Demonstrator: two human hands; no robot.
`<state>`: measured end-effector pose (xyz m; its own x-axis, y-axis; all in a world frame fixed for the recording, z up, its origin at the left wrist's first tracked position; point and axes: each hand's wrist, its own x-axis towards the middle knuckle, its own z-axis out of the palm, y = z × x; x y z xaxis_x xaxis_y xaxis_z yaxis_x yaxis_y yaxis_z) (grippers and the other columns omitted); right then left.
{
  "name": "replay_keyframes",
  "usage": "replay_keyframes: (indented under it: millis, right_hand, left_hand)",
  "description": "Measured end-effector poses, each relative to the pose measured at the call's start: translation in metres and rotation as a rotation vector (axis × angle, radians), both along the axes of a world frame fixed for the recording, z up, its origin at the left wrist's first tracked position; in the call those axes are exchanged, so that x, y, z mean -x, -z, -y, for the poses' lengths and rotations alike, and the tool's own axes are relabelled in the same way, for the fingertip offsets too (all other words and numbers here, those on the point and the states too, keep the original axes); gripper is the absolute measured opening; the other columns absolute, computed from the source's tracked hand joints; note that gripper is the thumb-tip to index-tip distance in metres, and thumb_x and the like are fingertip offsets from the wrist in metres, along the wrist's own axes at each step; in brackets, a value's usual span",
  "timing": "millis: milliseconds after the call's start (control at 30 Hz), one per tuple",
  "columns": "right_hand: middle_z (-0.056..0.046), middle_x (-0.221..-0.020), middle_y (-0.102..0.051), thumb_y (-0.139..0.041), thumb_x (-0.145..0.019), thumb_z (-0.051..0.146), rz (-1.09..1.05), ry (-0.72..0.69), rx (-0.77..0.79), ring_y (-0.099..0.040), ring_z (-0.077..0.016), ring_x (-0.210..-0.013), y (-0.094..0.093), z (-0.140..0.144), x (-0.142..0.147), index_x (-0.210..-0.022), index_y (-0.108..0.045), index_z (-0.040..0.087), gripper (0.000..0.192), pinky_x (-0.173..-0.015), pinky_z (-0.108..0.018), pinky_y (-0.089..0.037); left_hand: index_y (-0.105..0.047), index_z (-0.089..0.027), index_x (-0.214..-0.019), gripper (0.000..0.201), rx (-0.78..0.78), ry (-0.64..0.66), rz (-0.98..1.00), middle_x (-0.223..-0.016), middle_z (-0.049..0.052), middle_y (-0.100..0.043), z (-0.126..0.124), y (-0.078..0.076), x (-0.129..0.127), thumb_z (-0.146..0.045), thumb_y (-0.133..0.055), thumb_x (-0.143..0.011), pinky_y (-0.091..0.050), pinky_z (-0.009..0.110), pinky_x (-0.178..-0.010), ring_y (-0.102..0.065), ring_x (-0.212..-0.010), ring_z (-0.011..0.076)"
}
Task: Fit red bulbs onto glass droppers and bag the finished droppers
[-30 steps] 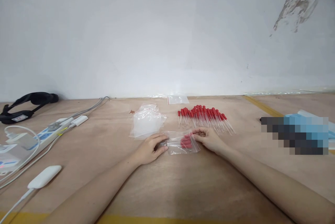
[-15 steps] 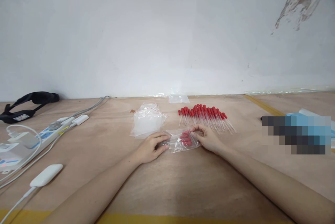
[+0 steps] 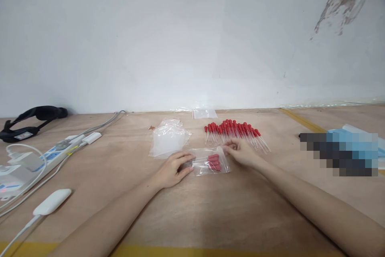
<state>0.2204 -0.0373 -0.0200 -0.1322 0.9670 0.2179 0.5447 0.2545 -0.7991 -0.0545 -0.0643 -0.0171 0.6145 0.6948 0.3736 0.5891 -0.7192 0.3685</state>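
A small clear zip bag (image 3: pixel 201 165) lies flat on the wooden table (image 3: pixel 210 217) with a few red-bulb droppers (image 3: pixel 214 163) inside it. My left hand (image 3: pixel 173 168) holds the bag's left end between fingers and thumb. My right hand (image 3: pixel 242 152) is just right of the bag, its curled fingertips at the near edge of a row of loose red-bulb droppers (image 3: pixel 234 132). I cannot make out whether those fingers pinch a dropper.
A stack of empty clear bags (image 3: pixel 169 140) lies left of the loose droppers, and one more bag (image 3: pixel 204 113) sits by the wall. A power strip with cables (image 3: pixel 57 150), a white charger (image 3: pixel 51 202) and a black strap (image 3: pixel 33 116) are at the left. Blue packaging (image 3: pixel 355 136) is at the right.
My right hand let go of the bag's right end and moved up to the loose droppers. The bag settled flat. My left hand stayed put.
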Motion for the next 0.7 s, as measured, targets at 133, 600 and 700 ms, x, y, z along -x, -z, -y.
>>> replay_keyframes:
  millis: [133,600,700]
  right_hand:
    - [-0.001,-0.075,-0.065,-0.047,-0.075,0.029,0.355,0.201,-0.225,-0.057,-0.0143,-0.068,-0.025,-0.022,-0.01,-0.074,-0.061,0.02,0.018,-0.061,-0.024,-0.041]
    - [-0.017,-0.107,-0.052,-0.045,-0.074,0.019,0.654,0.334,-0.089,-0.056,-0.0256,-0.09,-0.02,-0.07,0.027,-0.096,-0.055,0.013,0.024,-0.066,-0.031,-0.042]
    - [-0.016,-0.103,-0.054,-0.044,-0.075,0.016,0.606,0.33,-0.118,-0.056,-0.0239,-0.09,-0.025,-0.066,0.026,-0.096,-0.052,0.012,0.023,-0.068,-0.03,-0.042]
  left_hand:
    - [-0.052,-0.023,-0.116,0.034,-0.038,0.029,-0.018,-0.118,0.007,-0.052,0.0,0.0,0.0,-0.031,-0.047,-0.084,-0.037,0.037,-0.097,-0.045,-0.113,0.0207]
    - [-0.053,-0.021,-0.115,0.033,-0.013,0.046,-0.044,-0.116,0.007,-0.055,-0.001,0.002,0.0,-0.031,-0.044,-0.086,-0.04,0.035,-0.094,-0.048,-0.11,0.0182]
    - [-0.053,-0.022,-0.116,0.033,-0.01,0.046,-0.04,-0.117,0.007,-0.055,-0.002,0.002,0.0,-0.032,-0.044,-0.086,-0.039,0.035,-0.094,-0.048,-0.111,0.0185]
